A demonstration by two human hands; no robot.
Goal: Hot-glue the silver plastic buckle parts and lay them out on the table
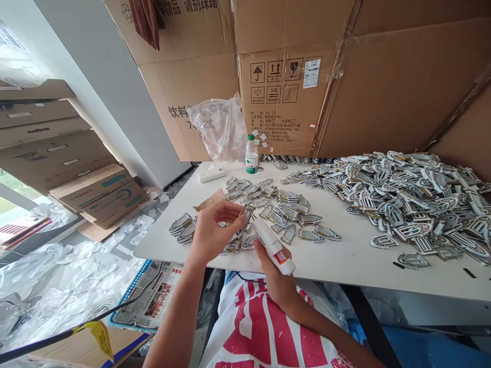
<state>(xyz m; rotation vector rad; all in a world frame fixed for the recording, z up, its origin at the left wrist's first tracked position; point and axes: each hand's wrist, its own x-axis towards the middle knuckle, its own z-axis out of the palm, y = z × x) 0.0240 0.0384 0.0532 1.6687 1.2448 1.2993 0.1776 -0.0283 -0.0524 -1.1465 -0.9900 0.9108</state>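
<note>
My right hand (273, 266) is wrapped round a white hand-held tool (270, 240) with an orange-red part near its rear end. The tool's narrow front points up and left, toward my left fingertips. My left hand (218, 225) is closed in a pinch, thumb against fingers, at a thin, brownish, stick-like piece (242, 211) too small to name. Below and around both hands lie several grey-white, arch-shaped pieces (289, 210) with gold-coloured edges, some in short stacks. Part of this group is hidden behind my left hand.
A large heap of similar arch-shaped pieces (410, 199) covers the table's right side. Behind stand a green-capped bottle (251, 156), a clear plastic bag (220, 125), a white box (211, 175) and tall cardboard (284, 107). Plastic wrap (76, 286) litters the floor at left.
</note>
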